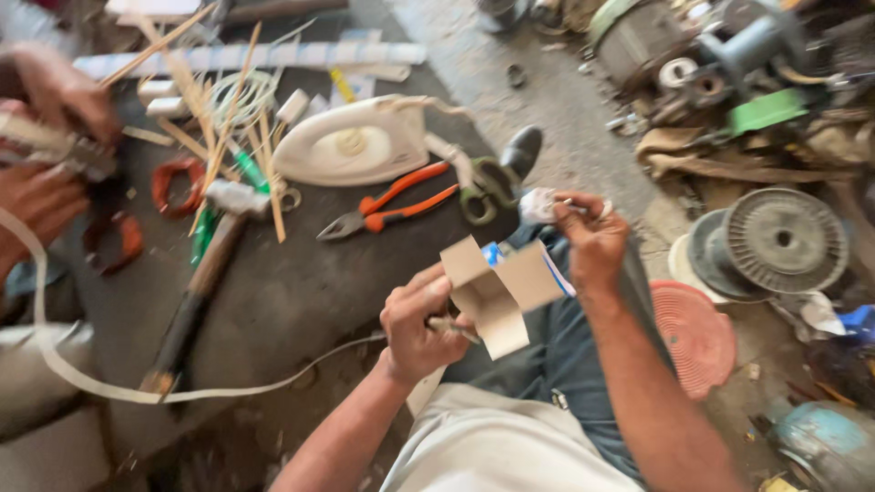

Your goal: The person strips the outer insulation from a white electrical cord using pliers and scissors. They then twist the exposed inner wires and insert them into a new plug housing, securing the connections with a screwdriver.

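My left hand (417, 319) grips a small open cardboard box (497, 292) with its flaps up, held over my lap. My right hand (591, 239) is raised just right of the box and pinches a small whitish object (540, 204) between its fingers. Both hands hover above my blue trousers, just off the edge of a dark work surface (283, 292). The picture is blurred by motion.
On the work surface lie a white clothes iron (351, 144), orange-handled pliers (392, 208), scissors (483, 187), a hammer (205, 273), thin wooden sticks and a white cord. Another person's hands (46, 137) work at the left. Motor parts, spools and a red disc (693, 333) crowd the right floor.
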